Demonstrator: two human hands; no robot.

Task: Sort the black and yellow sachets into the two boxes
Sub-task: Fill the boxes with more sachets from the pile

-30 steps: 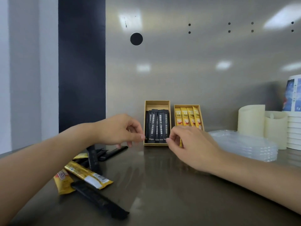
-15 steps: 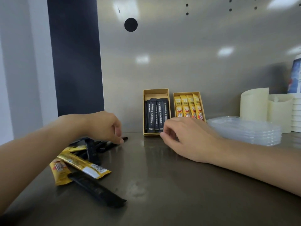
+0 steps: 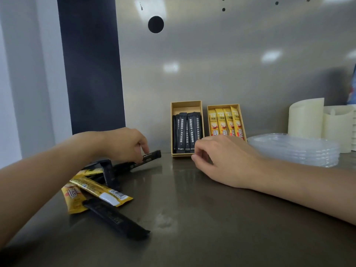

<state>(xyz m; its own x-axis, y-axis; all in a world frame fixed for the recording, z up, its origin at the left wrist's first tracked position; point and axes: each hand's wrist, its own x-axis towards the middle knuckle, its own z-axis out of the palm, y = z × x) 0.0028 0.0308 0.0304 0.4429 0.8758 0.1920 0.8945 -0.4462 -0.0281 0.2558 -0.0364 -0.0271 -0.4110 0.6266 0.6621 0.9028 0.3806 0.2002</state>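
hidden: left hand [image 3: 123, 144] covers the near part of the black sachet it grips [image 3: 152, 155]; pile under that wrist overlaps, dark sachets hard to separate. Right hand [image 3: 223, 160] blocks the near ends of the yellow box's sachets and the near right corner of the black box. Objects at the far right edge are cut off.
left hand: fingers pinched on one black sachet at the far end of the loose pile; its tip sticks out toward the boxes, tilted off the tabletop [image 3: 192, 218].
right hand: resting on the tabletop just in front of the two boxes, fingers loosely curled, thumb and forefinger close together; can't tell if anything is between them.
boxes: 2, side by side against the back wall. Black box [image 3: 186, 106] on the left, yellow box [image 3: 223, 106] on the right.
black box count: about 4 black sachets, standing lengthwise.
yellow box count: 4 yellow sachets.
loose pile: 3 yellow visible, including a long yellow sachet [image 3: 102, 190]; one black sachet lying nearest the camera [image 3: 115, 218]; more black behind, count unclear.
clutter: stack of clear lids [image 3: 294, 149] and 2 cream candles [image 3: 306, 117] at right.
vs 0.5 s ago: left hand has closed on the black sachet and raised its tip; right hand barely moved.
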